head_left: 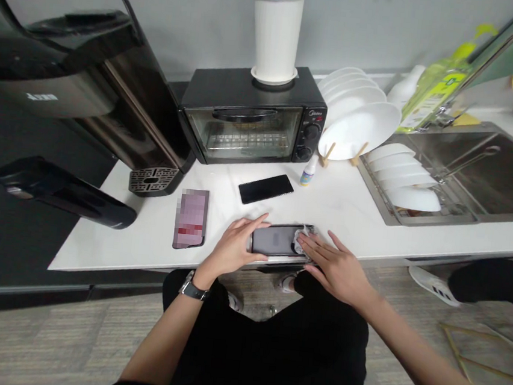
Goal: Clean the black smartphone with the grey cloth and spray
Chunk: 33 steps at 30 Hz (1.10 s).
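Observation:
A dark phone (pixel 274 239) lies flat at the front edge of the white counter (pixel 354 211). My left hand (pixel 233 248) grips its left end, fingers over the top edge. My right hand (pixel 335 266) presses a small crumpled white wipe (pixel 301 239) onto the right part of the screen. A watch sits on my left wrist.
A second black phone (pixel 266 188) and a third phone with a lit screen (pixel 191 218) lie further back. A small dropper bottle (pixel 308 172), a black toaster oven (pixel 250 116), white plates (pixel 361 121) on a rack, a sink (pixel 476 171) and a black machine (pixel 90 79) surround them.

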Each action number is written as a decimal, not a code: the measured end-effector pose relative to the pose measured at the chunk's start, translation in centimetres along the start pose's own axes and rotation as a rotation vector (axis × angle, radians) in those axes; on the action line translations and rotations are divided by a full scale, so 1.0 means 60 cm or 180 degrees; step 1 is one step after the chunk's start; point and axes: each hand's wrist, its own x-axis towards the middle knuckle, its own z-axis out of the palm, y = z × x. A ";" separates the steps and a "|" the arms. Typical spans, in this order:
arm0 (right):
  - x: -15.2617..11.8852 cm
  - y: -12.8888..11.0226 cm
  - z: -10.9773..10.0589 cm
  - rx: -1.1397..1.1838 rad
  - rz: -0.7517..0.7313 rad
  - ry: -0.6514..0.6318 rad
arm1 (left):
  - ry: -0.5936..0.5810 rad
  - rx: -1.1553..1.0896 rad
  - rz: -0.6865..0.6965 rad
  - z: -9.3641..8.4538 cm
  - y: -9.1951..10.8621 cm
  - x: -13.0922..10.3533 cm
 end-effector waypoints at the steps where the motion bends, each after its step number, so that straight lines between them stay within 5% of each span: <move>1: 0.012 -0.010 0.010 -0.0004 0.0036 0.0049 | 0.0010 0.0003 0.0020 0.001 0.001 0.001; 6: 0.111 -0.114 0.076 0.0373 -0.0017 0.0319 | -0.0016 -0.0008 0.0036 0.000 -0.002 -0.004; 9: 0.127 -0.145 0.079 0.0651 -0.0168 0.0346 | 0.0028 -0.0012 0.0023 -0.005 -0.003 -0.011; 17: 0.013 -0.032 0.008 0.0042 0.0307 0.0175 | -0.0022 0.0060 -0.0040 -0.002 0.003 -0.004; 22: 0.084 -0.084 0.053 0.0010 0.0526 0.0402 | 0.0049 -0.0062 -0.0076 -0.001 0.005 -0.003; 27: 0.130 -0.154 0.075 0.0609 0.0062 0.0333 | 0.0096 -0.0054 -0.0077 -0.002 0.000 -0.010; 33: 0.033 -0.054 0.019 0.0270 0.0176 0.0123 | 0.0016 0.0039 -0.0096 -0.003 0.000 -0.005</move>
